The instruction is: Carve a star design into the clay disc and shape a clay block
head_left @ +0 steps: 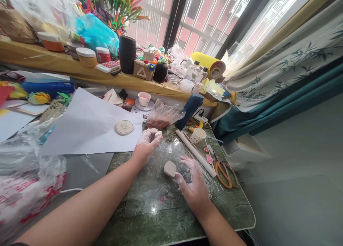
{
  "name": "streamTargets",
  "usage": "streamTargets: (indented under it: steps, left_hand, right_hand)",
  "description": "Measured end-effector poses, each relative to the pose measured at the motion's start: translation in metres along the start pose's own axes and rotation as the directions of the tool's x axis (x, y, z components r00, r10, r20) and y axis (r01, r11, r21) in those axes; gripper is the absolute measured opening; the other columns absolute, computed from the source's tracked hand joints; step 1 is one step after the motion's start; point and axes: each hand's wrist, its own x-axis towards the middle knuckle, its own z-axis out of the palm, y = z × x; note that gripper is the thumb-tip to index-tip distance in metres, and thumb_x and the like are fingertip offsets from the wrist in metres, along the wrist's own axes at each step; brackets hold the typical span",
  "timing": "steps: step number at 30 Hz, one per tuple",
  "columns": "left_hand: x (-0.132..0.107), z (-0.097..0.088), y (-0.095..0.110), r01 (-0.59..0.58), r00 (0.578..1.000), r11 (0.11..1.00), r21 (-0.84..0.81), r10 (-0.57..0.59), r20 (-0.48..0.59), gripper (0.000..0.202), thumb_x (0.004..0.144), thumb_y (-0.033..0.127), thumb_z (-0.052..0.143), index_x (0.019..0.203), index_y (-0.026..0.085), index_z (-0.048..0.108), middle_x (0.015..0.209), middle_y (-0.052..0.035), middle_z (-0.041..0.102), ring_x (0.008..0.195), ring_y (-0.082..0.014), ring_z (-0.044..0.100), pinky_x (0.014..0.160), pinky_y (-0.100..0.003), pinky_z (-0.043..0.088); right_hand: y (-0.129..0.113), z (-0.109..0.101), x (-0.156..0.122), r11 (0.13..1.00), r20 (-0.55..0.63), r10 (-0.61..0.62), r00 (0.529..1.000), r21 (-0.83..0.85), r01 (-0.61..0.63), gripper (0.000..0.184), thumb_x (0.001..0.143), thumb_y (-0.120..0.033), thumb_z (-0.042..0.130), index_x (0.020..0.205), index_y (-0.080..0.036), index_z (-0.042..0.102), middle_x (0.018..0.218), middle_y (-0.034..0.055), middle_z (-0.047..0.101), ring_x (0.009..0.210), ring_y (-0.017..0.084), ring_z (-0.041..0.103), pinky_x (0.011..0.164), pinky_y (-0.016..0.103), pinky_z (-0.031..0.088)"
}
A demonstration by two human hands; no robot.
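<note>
A small pale piece of clay [158, 134] is pinched between the thumb and fingers of my left hand [147, 146], raised above the table. My right hand [195, 185] is open, its fingers apart and dusted with white powder. Just left of its thumb sits a rounded, squarish lump of clay [169, 168] on a clear sheet [144, 199]. The thumb tip is very close to the lump; I cannot tell whether they touch. Farther left, a round clay disc [124, 127] marked with a star lies on white paper [91, 124].
Right of my hands lie a white rolling pin [196, 153], orange-handled scissors [223, 174] and a paper cup [198, 135]. Behind is a plastic bag of brown material [163, 115]. Paint jars [87, 57] line the windowsill. The table's right edge [245, 197] is near the wall.
</note>
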Motion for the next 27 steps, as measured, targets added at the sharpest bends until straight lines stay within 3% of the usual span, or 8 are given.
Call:
streamTargets:
  steps: [5, 10, 14, 18, 20, 22, 24, 27]
  left_hand:
    - [-0.001, -0.001, 0.003, -0.006, 1.000, 1.000, 0.013, 0.006, 0.009, 0.042, 0.077, 0.047, 0.081, 0.105, 0.021, 0.066, 0.101, -0.0034, 0.064, 0.092, -0.0200, 0.058, 0.076, -0.030, 0.048]
    - [-0.003, 0.001, 0.007, -0.015, 1.000, 1.000, -0.002, 0.015, 0.004, 0.040, 0.077, 0.046, 0.082, 0.104, 0.022, 0.067, 0.103, -0.0036, 0.064, 0.093, -0.0198, 0.059, 0.077, -0.030, 0.047]
    - [-0.002, 0.001, 0.002, 0.002, 1.000, 0.999, -0.035, -0.001, 0.008, 0.044, 0.076, 0.046, 0.083, 0.108, 0.022, 0.066, 0.099, -0.0023, 0.063, 0.089, -0.0183, 0.058, 0.076, -0.029, 0.047]
    - [0.001, -0.001, -0.003, -0.004, 1.000, 1.000, -0.026, 0.004, -0.013, 0.046, 0.076, 0.046, 0.084, 0.110, 0.022, 0.067, 0.101, -0.0031, 0.064, 0.089, -0.0182, 0.060, 0.075, -0.029, 0.048]
    - [0.001, -0.001, -0.003, -0.012, 1.000, 1.000, -0.020, 0.012, -0.008, 0.044, 0.076, 0.046, 0.083, 0.109, 0.022, 0.067, 0.099, -0.0031, 0.065, 0.088, -0.0182, 0.060, 0.074, -0.029, 0.048]
    - [0.000, -0.001, -0.002, -0.018, 1.000, 1.000, -0.013, 0.018, -0.001, 0.041, 0.077, 0.046, 0.082, 0.107, 0.022, 0.068, 0.099, -0.0034, 0.066, 0.089, -0.0188, 0.060, 0.074, -0.030, 0.049]
    - [0.000, -0.001, -0.001, -0.019, 1.000, 1.000, -0.006, 0.019, -0.007, 0.039, 0.077, 0.045, 0.082, 0.106, 0.021, 0.068, 0.102, -0.0045, 0.066, 0.093, -0.0202, 0.061, 0.076, -0.030, 0.050]
    - [0.000, -0.001, -0.002, -0.024, 1.000, 1.000, 0.006, 0.024, -0.013, 0.039, 0.078, 0.045, 0.082, 0.105, 0.021, 0.069, 0.104, -0.0053, 0.066, 0.095, -0.0209, 0.062, 0.079, -0.031, 0.051]
  right_hand:
    - [-0.014, 0.015, 0.009, 0.992, 0.151, -0.055, 0.987, -0.106, 0.072, 0.047, 0.097, -0.033, 0.067, 0.141, -0.025, 0.056, 0.148, 0.0149, 0.062, 0.135, 0.036, 0.059, 0.113, 0.061, 0.050]
    - [-0.014, 0.023, 0.012, 0.983, 0.127, -0.160, 0.979, -0.070, 0.170, 0.039, 0.095, -0.013, 0.059, 0.132, -0.026, 0.060, 0.134, 0.0124, 0.069, 0.125, 0.032, 0.065, 0.108, 0.057, 0.054]
    - [-0.037, -0.019, 0.047, 0.979, -0.167, -0.135, 0.977, 0.132, 0.158, 0.040, 0.094, -0.016, 0.066, 0.131, -0.028, 0.056, 0.138, 0.0133, 0.064, 0.133, 0.030, 0.061, 0.111, 0.056, 0.052]
    - [-0.058, -0.054, 0.079, 0.902, -0.448, 0.051, 0.892, 0.404, 0.152, 0.038, 0.089, -0.020, 0.074, 0.120, -0.028, 0.052, 0.142, 0.0132, 0.059, 0.135, 0.030, 0.060, 0.110, 0.055, 0.053]
    - [-0.054, -0.048, 0.074, 0.908, -0.393, 0.024, 0.919, 0.394, 0.145, 0.036, 0.089, -0.020, 0.074, 0.118, -0.028, 0.054, 0.140, 0.0121, 0.061, 0.134, 0.029, 0.061, 0.110, 0.055, 0.052]
    - [-0.041, -0.030, 0.057, 0.955, -0.186, -0.055, 0.981, 0.277, 0.106, 0.036, 0.088, -0.022, 0.075, 0.120, -0.028, 0.057, 0.136, 0.0119, 0.064, 0.132, 0.031, 0.063, 0.110, 0.056, 0.052]
    - [-0.025, -0.009, 0.037, 0.990, -0.008, -0.060, 0.998, 0.131, 0.061, 0.042, 0.087, -0.025, 0.077, 0.125, -0.027, 0.059, 0.137, 0.0138, 0.065, 0.130, 0.034, 0.064, 0.110, 0.059, 0.053]
    - [-0.014, 0.010, 0.020, 0.999, -0.033, 0.008, 0.999, 0.049, -0.006, 0.043, 0.090, -0.029, 0.073, 0.129, -0.025, 0.057, 0.140, 0.0159, 0.063, 0.133, 0.034, 0.061, 0.113, 0.059, 0.051]
